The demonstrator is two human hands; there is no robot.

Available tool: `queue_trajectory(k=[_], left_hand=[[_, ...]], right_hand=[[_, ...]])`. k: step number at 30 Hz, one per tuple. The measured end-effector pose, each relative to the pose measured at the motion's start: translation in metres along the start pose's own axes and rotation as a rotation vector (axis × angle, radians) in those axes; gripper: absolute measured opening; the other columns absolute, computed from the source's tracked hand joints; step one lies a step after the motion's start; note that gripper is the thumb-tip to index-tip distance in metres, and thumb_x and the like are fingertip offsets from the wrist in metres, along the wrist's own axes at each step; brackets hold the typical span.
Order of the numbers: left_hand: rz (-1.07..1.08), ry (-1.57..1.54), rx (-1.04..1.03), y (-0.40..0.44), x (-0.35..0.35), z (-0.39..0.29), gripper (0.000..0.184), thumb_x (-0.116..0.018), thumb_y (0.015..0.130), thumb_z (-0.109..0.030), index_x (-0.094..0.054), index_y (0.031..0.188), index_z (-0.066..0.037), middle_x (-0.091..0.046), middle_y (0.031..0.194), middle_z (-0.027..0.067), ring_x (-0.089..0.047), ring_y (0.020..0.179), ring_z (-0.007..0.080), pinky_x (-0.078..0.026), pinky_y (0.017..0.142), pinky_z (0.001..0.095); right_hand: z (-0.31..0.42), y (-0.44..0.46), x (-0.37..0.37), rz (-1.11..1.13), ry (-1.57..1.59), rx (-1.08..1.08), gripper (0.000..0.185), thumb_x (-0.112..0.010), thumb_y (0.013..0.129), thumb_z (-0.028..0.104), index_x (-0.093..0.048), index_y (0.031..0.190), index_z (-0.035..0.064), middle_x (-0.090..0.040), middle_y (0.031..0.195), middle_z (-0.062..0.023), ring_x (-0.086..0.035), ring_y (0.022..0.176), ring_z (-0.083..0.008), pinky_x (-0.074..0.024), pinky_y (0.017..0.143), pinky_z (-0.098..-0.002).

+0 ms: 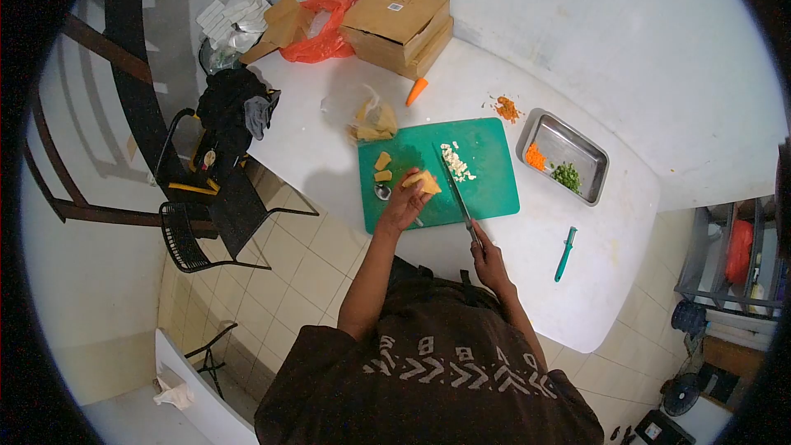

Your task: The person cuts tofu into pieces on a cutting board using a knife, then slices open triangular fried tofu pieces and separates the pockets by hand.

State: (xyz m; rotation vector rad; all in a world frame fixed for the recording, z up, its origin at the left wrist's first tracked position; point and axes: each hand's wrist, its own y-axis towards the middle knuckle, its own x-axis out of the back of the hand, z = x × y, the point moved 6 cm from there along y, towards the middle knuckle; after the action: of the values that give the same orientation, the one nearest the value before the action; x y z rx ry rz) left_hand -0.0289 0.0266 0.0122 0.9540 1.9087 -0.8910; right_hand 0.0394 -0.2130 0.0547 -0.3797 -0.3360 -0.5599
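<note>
My left hand (401, 208) is closed around a yellow block of tofu (424, 182), held over the left half of the green cutting board (494, 189). In my right hand (489, 264) is the handle of a knife (456, 185), its blade lying across the board beside a small heap of chopped white pieces (455, 161), maybe garlic. Two smaller yellow tofu pieces (383, 160) rest at the board's left side. Below them lies a metal spoon (382, 192), partly hidden by my left hand. A clear plastic bag (375, 121) with more yellow pieces touches the board's upper left corner.
A metal tray (587, 151) right of the board holds diced carrot (535, 156) and chopped greens (566, 175). A green peeler (566, 255) lies near the table's right side. Behind stand a carrot piece (417, 91), carrot peelings (507, 109), cardboard boxes (397, 21) and a red bag (317, 45).
</note>
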Motion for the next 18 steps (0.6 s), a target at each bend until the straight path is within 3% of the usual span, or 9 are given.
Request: queue_trajectory(k=[1, 3, 6, 8, 12, 18], left_hand=[[-0.025, -0.014, -0.006, 0.001, 0.003, 0.0, 0.035, -0.072, 0.088, -0.005, -0.057, 0.119, -0.013, -0.06, 0.118, 0.0062, -0.06, 0.113, 0.0222, -0.053, 0.097, 0.0388], [-0.049, -0.028, -0.012, 0.002, 0.007, 0.001, 0.033, -0.072, 0.088, -0.004, -0.057, 0.117, -0.013, -0.06, 0.117, 0.0043, -0.059, 0.112, 0.0206, -0.052, 0.098, 0.0381], [-0.072, 0.001, -0.04, 0.003, 0.018, 0.001, 0.031, -0.071, 0.088, -0.002, -0.057, 0.113, -0.013, -0.059, 0.115, 0.0018, -0.059, 0.108, 0.0184, -0.05, 0.098, 0.0377], [-0.107, 0.058, -0.063, 0.006, 0.03, 0.002, 0.034, -0.07, 0.085, 0.003, -0.063, 0.112, -0.016, -0.061, 0.12, 0.0027, -0.058, 0.114, 0.0214, -0.046, 0.104, 0.0427], [-0.117, 0.091, -0.071, 0.005, 0.025, -0.001, 0.036, -0.071, 0.083, 0.004, -0.062, 0.112, -0.016, -0.06, 0.12, 0.0029, -0.058, 0.114, 0.0213, -0.048, 0.101, 0.0401], [-0.111, 0.134, -0.064, 0.003, 0.01, -0.007, 0.04, -0.07, 0.085, 0.002, -0.057, 0.12, -0.011, -0.059, 0.123, 0.0045, -0.057, 0.117, 0.0228, -0.048, 0.103, 0.0411]], right_hand=[[0.0, 0.0, 0.0, 0.0, 0.0, 0.0, 0.055, -0.047, 0.101, 0.011, -0.035, 0.153, 0.0248, -0.054, 0.066, -0.0145, -0.046, 0.058, -0.019, -0.0424, 0.06, -0.0358], [0.001, -0.001, -0.001, 0.011, 0.036, -0.005, 0.057, -0.046, 0.099, 0.007, -0.035, 0.153, 0.0202, -0.047, 0.067, -0.0051, -0.044, 0.062, -0.0154, -0.041, 0.063, -0.031], [0.002, -0.002, -0.001, 0.019, 0.023, -0.012, 0.057, -0.046, 0.099, 0.007, -0.035, 0.153, 0.0199, -0.048, 0.068, -0.0053, -0.045, 0.063, -0.0157, -0.0424, 0.064, -0.0313], [0.003, -0.002, -0.001, 0.005, 0.033, 0.003, 0.057, -0.046, 0.099, 0.007, -0.035, 0.153, 0.0199, -0.048, 0.068, -0.0053, -0.046, 0.063, -0.0157, -0.0427, 0.064, -0.0313], [0.0, -0.001, -0.002, 0.02, 0.025, -0.011, 0.056, -0.046, 0.1, 0.008, -0.036, 0.153, 0.0199, -0.048, 0.069, -0.0053, -0.046, 0.063, -0.0157, -0.0431, 0.064, -0.0315], [-0.002, -0.001, -0.001, 0.014, 0.01, -0.003, 0.057, -0.047, 0.1, 0.007, -0.035, 0.153, 0.0202, -0.048, 0.068, -0.0052, -0.046, 0.063, -0.0154, -0.0433, 0.064, -0.0314]])
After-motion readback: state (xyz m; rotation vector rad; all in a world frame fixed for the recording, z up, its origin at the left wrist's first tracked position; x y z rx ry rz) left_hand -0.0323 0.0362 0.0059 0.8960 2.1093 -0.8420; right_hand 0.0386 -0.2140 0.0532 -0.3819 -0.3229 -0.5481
